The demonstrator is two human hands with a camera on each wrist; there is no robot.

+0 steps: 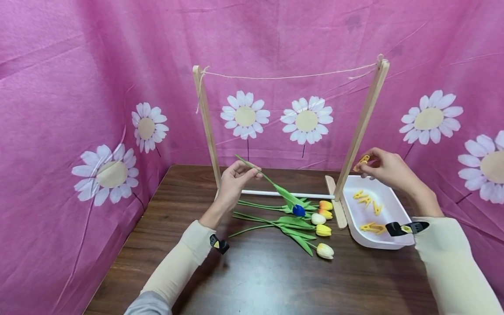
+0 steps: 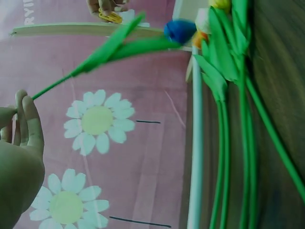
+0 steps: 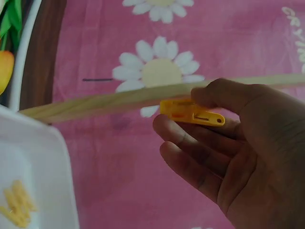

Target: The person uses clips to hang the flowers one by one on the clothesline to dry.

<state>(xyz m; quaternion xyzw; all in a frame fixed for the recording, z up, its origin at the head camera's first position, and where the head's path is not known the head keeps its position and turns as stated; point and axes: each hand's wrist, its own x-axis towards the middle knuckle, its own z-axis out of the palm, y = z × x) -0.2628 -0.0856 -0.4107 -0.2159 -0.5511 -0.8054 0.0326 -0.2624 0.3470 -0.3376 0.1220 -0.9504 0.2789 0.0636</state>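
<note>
Left grip pinching blue tulip by its stem, left of white tub. Right grip pinching yellow clothespin near tub's far edge. Spare clothespins inside tub; other tulips left of it on table.

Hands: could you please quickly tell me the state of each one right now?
Left hand: closed, holding the blue tulip by its stem.
Right hand: closed, pinching a yellow clip.
</note>
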